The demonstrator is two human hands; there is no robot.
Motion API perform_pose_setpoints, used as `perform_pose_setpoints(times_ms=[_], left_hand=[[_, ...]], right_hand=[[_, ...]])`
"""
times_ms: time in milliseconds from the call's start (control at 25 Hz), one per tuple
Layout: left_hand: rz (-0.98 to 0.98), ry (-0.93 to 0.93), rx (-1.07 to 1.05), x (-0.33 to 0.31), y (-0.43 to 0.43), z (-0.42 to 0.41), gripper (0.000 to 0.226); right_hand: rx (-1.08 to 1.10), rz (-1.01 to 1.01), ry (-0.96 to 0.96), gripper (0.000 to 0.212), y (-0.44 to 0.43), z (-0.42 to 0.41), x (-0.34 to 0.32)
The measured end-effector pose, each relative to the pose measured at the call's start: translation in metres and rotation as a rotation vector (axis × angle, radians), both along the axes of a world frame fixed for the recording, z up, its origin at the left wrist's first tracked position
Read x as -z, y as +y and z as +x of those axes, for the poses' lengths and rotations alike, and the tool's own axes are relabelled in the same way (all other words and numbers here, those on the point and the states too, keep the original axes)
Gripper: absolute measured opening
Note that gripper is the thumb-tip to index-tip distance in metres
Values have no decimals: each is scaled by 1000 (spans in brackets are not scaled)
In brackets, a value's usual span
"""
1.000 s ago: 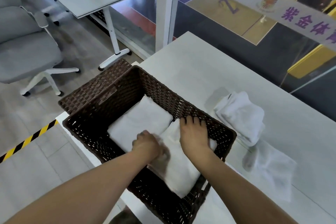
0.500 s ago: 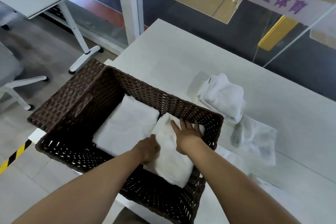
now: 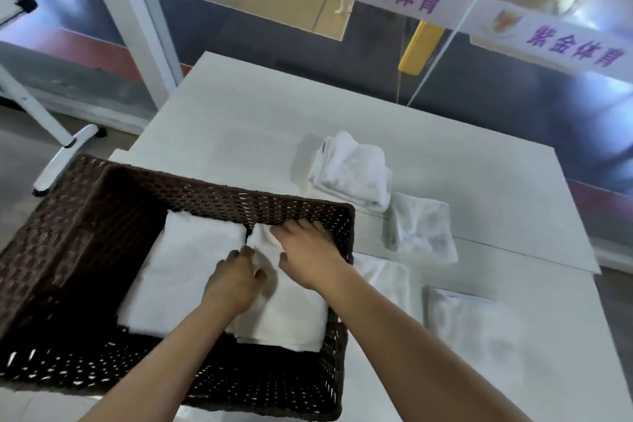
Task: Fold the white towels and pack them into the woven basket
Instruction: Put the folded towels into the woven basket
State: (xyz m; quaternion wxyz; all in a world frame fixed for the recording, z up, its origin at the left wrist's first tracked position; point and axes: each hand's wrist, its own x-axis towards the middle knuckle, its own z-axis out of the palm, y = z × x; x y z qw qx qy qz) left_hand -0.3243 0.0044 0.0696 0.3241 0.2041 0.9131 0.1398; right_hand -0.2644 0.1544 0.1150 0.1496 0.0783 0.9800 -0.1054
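right hand point(image 3: 310, 253) flat, seating towel point(image 3: 291, 319) in basket point(image 3: 85, 216) | left hand point(image 3: 231, 284) curled at its edge, grip unclear

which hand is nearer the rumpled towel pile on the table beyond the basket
Right. The right hand rests on the folded towel by the right wall of the woven basket, just short of the towel pile; the left hand sits farther left, mid-basket.

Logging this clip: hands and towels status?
Left hand pinches, right hand presses folded white towel in brown woven basket. Loose white towels on white table. No obstruction.
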Motion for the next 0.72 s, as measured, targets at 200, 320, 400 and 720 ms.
perform_pose_setpoints(times_ms=[200,320,400,720], left_hand=[[330,266,34,-45,10,27,36],[502,296,70,-69,24,45,35],[582,298,127,-82,42,59,33],[671,414,287,-112,106,143,24]], right_hand=[[147,-86,430,49,4,41,-25],[289,-116,563,50,17,77,-37],[385,-119,622,49,30,106,-42],[666,-184,546,47,78,223,-7]])
